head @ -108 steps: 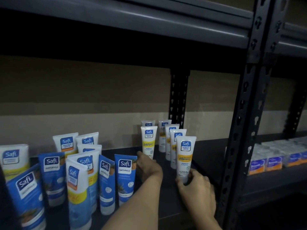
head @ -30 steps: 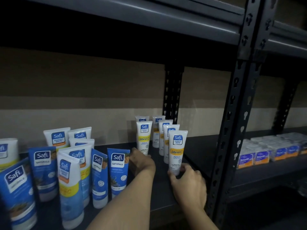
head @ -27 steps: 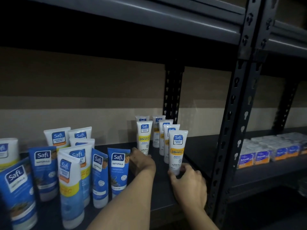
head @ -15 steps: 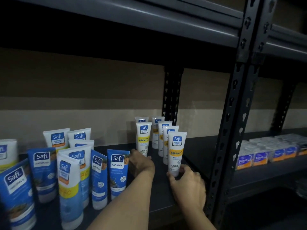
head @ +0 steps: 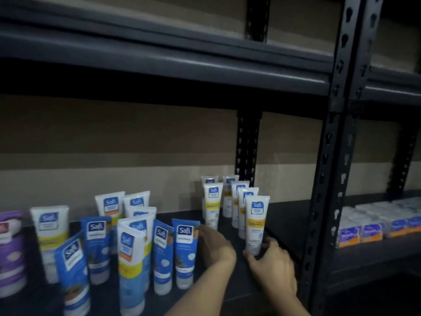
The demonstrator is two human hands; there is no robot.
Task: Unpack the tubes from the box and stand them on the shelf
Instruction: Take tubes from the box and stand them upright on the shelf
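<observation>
White yellow-banded plastic tube (head: 256, 222) stands cap-down on dark metal shelf (head: 284, 215), right hand (head: 273, 267) pinching its base, probably steadying it; left hand (head: 216, 249) grip unclear through blur.

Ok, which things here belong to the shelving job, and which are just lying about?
Job: front white-and-yellow tube, its base held by the right hand; the tubes behind it; left hand; shelf.
Lying about: blue tubes; purple pack; small boxes in the next bay.
</observation>
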